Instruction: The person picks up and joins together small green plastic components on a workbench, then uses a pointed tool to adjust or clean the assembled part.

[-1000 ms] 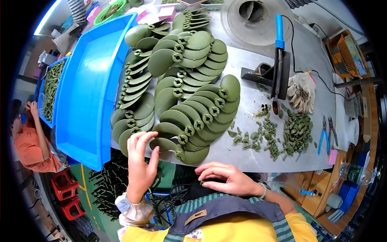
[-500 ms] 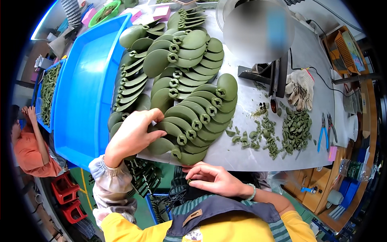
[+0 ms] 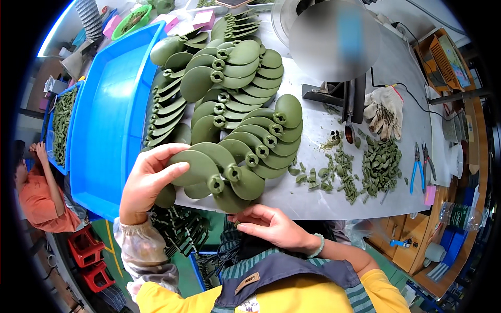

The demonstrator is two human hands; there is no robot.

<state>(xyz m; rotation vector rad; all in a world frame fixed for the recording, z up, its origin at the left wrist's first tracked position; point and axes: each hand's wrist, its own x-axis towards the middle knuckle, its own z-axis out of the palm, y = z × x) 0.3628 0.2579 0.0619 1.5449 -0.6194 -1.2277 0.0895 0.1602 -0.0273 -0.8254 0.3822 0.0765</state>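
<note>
My left hand pinches the outer blade of a green two-bladed propeller between thumb and fingers. This propeller is tilted at the near end of the row, its round slotted hub facing up. Another green propeller lies right behind it, overlapping it. At the table's front edge my right hand has its fingers curled, the tips beside the propeller's lower blade. A small bit may sit between its thumb and finger, but I cannot make it out. Behind both hands, rows of overlapping green propellers cover the table.
A large blue tray stands at the left. At the right are green scraps, a stained glove, blue-handled pliers and a black metal stand. A co-worker sits at far left.
My left hand, previously over the row with fingers apart, has taken hold of the nearest propeller and tilted it up. My right hand has shifted slightly left, toward its lower blade.
</note>
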